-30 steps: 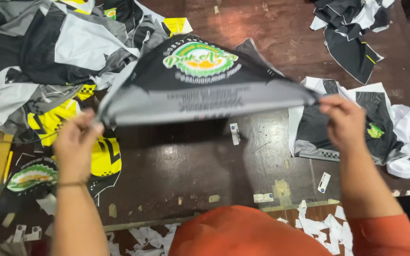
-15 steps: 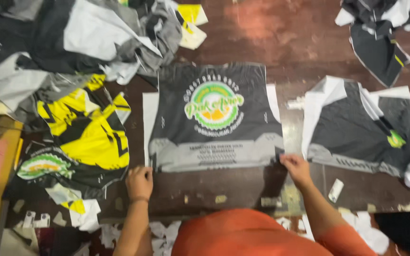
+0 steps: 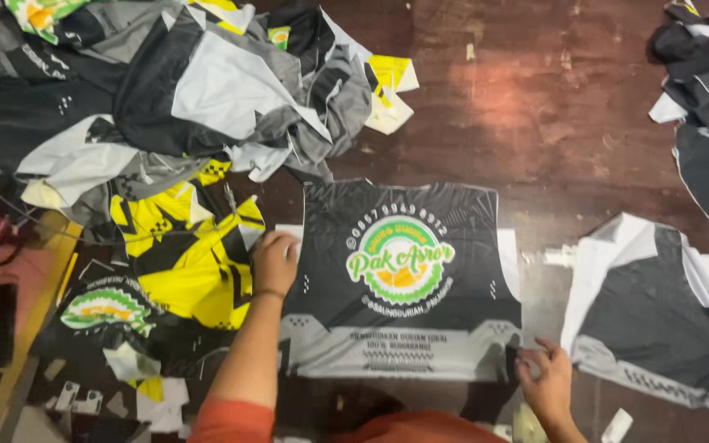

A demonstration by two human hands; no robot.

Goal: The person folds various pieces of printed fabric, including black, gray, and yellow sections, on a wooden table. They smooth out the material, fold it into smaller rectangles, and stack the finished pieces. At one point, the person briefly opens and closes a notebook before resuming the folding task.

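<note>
A black fabric panel [image 3: 408, 328] with a round green and white printed emblem and a grey band along its near edge lies flat on the dark wooden table [image 3: 535, 107]. My left hand [image 3: 274, 261] presses on the panel's left edge, fingers curled over it. My right hand [image 3: 545, 381] pinches the panel's near right corner. A white sheet [image 3: 509, 261] shows under the panel along its right side.
A heap of black, grey, white and yellow cloth pieces [image 3: 174, 90] fills the upper left. A yellow and black panel [image 3: 186, 246] lies left of my left hand. More grey and white panels [image 3: 658, 320] lie at the right. Paper scraps [image 3: 149, 394] litter the near edge.
The panel, held up in the air a second ago, now lies flat on the table. My left hand has slid up its left edge; my right hand stays at the near right corner.
</note>
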